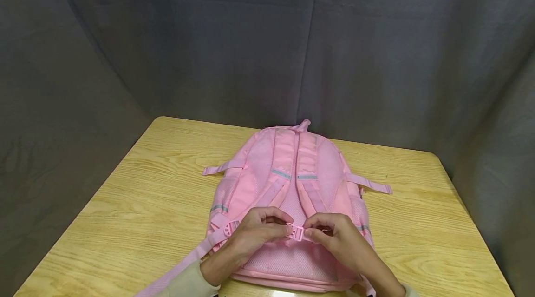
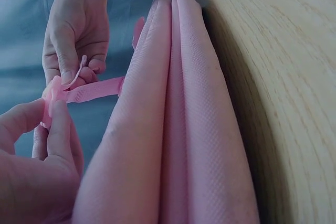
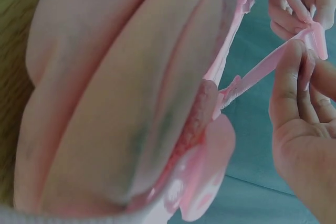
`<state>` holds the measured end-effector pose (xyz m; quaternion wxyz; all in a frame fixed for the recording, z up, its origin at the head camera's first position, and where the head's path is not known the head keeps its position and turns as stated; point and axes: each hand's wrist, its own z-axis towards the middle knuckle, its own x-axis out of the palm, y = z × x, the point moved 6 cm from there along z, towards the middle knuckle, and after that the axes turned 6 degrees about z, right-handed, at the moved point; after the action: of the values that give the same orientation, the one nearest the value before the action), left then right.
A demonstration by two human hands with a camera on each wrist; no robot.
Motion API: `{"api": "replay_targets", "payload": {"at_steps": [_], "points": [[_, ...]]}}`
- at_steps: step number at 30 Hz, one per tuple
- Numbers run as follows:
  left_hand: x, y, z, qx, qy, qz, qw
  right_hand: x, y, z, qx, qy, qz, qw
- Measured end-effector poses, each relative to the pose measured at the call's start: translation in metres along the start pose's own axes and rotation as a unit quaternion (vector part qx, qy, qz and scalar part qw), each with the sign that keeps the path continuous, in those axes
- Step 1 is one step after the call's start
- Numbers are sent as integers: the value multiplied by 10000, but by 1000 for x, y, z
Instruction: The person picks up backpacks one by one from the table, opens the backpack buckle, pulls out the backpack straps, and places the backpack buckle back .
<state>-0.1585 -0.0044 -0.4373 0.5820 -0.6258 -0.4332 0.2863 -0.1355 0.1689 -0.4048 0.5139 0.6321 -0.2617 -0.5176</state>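
Observation:
A pink backpack [image 1: 303, 260] lies on the table with its shoulder straps and mesh back panel facing up. Over its lower middle, a pink plastic buckle [image 1: 296, 233] is held between both hands. My left hand [image 1: 259, 232] pinches the buckle's left end with thumb and fingers. From the other side, my right hand [image 1: 338, 239] pinches the webbing close against the buckle. In the left wrist view, a pink webbing strap [image 2: 97, 90] runs from the buckle to the backpack. The right wrist view shows the buckle [image 3: 318, 40] held away from the bag's surface.
A second buckle [image 1: 231, 228] sits at the bag's left side, its long strap [image 1: 184, 262] trailing toward the near edge. Short side straps [image 1: 223, 167] stick out over the wooden table [image 1: 138, 204]. Dark grey curtains [image 1: 234, 55] surround the table at back and sides.

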Motion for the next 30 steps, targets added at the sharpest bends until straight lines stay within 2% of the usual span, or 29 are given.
{"api": "replay_targets", "payload": {"at_steps": [21, 30], "points": [[1, -1, -1, 56, 30, 173, 9998, 3, 5, 0, 33, 122, 232, 9997], [2, 0, -1, 56, 83, 117, 9999, -3, 8, -2, 80, 25, -141, 9999]]}}
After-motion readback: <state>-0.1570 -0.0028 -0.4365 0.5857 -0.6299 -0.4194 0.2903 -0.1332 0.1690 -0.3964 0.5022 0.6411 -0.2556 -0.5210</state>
